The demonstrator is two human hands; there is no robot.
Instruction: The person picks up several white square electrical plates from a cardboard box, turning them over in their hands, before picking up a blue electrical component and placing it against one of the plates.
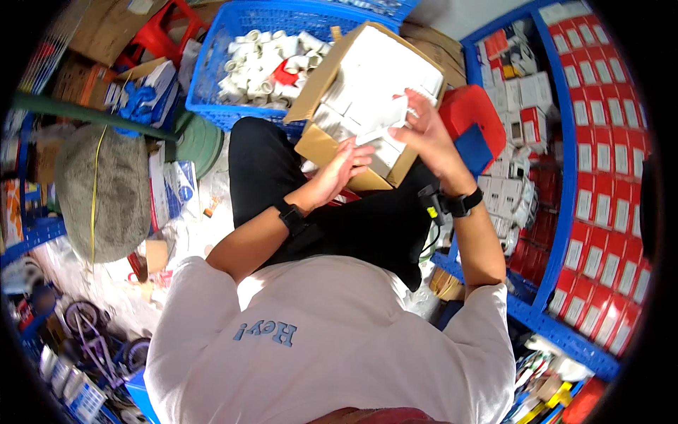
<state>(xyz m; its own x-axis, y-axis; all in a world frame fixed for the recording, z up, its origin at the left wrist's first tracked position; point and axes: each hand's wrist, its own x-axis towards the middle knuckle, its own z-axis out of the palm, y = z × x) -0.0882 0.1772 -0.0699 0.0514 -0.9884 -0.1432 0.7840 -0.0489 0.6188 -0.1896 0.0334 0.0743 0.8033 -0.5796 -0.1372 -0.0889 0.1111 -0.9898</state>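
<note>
An open cardboard box (pixel 318 138) packed with small white cartons sits tilted over my lap. My right hand (pixel 434 145) grips a white carton (pixel 385 113) at the top of the box, thumb and fingers on its right side. My left hand (pixel 339 169) is at the box's near left part, fingers extended and apart, palm turned inward, with nothing visible held in it.
A blue basket (pixel 208 78) of white fittings stands behind. Blue shelving (pixel 561 233) with red cartons is at the right, beside a red plastic object (pixel 462 106). A grey round cushion (pixel 99 191), green pole (pixel 85 115) and scattered packaging lie at the left.
</note>
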